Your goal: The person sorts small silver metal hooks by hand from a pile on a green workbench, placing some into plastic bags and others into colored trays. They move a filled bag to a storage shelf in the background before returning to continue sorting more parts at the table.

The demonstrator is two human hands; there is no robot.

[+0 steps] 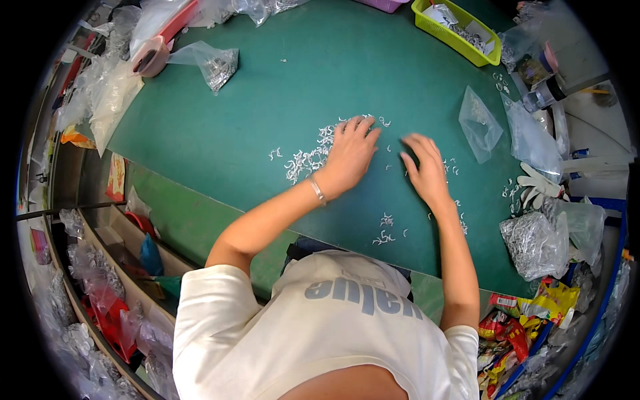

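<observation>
Left hand (350, 157) flat, fingers spread over the scattered small white parts (308, 159) at ten o'clock on the green tabletop (233, 127) — pinning them. Right hand (427, 170) open too, gripping nothing — sweeping strays.

A dark green mat (267, 120) is spread over the table, and small silvery-white clips (308, 159) are scattered on it. A lime-green basket (448, 30) is seen at the far edge, and a pale pink roll of tape (151, 57) at the far left. Clear bags (480, 123) are tinted grey by the silver pieces inside. A silver bracelet (317, 190) is worn on the left wrist. An off-white shirt (320, 333) is printed with grey lettering. Red and yellow wrappers (517, 320) are heaped at the lower right, beside a white glove (537, 183).
</observation>
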